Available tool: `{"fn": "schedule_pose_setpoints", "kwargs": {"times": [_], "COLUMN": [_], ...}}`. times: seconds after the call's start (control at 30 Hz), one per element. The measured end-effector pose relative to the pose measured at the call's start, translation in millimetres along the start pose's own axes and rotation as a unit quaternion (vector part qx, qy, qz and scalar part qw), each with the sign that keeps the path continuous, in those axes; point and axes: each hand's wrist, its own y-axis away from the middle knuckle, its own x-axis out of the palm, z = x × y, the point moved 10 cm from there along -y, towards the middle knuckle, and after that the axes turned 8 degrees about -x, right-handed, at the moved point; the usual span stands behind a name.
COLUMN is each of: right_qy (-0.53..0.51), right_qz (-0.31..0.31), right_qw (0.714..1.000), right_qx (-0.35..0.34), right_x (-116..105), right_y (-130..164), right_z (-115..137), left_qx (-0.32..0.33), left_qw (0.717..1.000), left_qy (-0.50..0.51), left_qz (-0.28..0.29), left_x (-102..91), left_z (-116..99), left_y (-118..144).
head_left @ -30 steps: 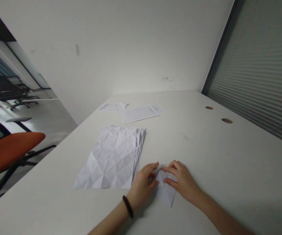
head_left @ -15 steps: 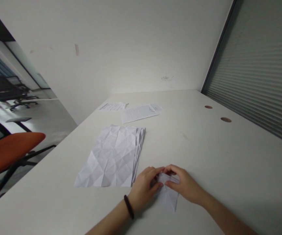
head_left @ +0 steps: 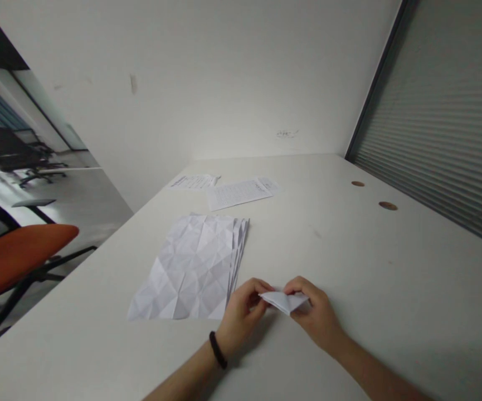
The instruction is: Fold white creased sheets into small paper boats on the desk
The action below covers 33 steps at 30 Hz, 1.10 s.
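Note:
A small folded piece of white paper (head_left: pixel 283 301) is held between my two hands over the table. My left hand (head_left: pixel 247 306), with a dark band at the wrist, pinches its left corner. On the other side, my right hand (head_left: pixel 313 309) grips the paper with the thumb and fingers on opposite faces. The paper shows a pointed left tip and a crease near its middle; its right end is partly covered by my right fingers. Just left of my left hand lies a stack of creased white sheets (head_left: pixel 190 267).
Farther back on the white table (head_left: pixel 328 239) lie a printed sheet (head_left: pixel 243 192) and another printed paper (head_left: pixel 194 181). Two round holes, one of them the nearer hole (head_left: pixel 388 206), sit by the blinds (head_left: pixel 445 139). An orange chair (head_left: pixel 23 250) stands left of the table.
The folded paper has been tipped up, so its downward point no longer shows and it looks flatter and wider. My right hand has turned and shifted slightly; my left hand now grips the left corner.

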Motion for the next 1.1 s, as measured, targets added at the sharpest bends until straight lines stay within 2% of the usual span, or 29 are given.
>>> {"fn": "schedule_pose_setpoints", "kwargs": {"times": [0.07,0.13,0.2,0.27,0.37,0.43,0.53,0.6,0.7,0.77,0.97,1.1], "right_qy": [0.088,0.18,0.267,0.31,0.259,0.193,0.12,0.1,0.132,0.184,0.255,0.255], "right_qz": [-0.016,-0.014,0.023,0.102,0.224,0.262,0.256,0.207,0.101,0.08,0.206,0.244], "right_qw": [0.989,0.969,0.95,0.938,0.937,0.943,0.958,0.972,0.985,0.979,0.944,0.935], "right_qx": [-0.113,-0.168,-0.157,-0.116,-0.073,-0.066,-0.053,-0.043,-0.037,-0.039,-0.042,-0.044], "right_x": [-8,-11,-7,4,26,33,30,21,1,-2,21,27], "right_y": [0,1,1,1,7,12,13,10,3,1,4,7], "right_z": [24,33,27,13,2,5,7,4,-4,-8,-8,-1], "left_qx": [0.031,0.073,0.112,0.14,0.135,0.113,0.092,0.076,0.049,0.042,0.063,0.069], "left_qw": [0.998,0.988,0.969,0.947,0.925,0.919,0.923,0.93,0.939,0.945,0.953,0.955], "left_qy": [-0.061,-0.138,-0.221,-0.289,-0.349,-0.368,-0.364,-0.353,-0.336,-0.32,-0.289,-0.279], "left_qz": [-0.004,-0.013,-0.008,0.02,0.072,0.088,0.087,0.074,0.051,0.046,0.057,0.069], "left_x": [0.1,-1.4,1.0,9.1,22.8,26.9,26.2,21.7,14.5,13.0,17.3,20.8], "left_z": [-5,-14,-22,-27,-23,-17,-12,-9,-3,-1,-5,-8], "left_y": [2,6,9,12,12,10,9,8,6,6,9,10]}}
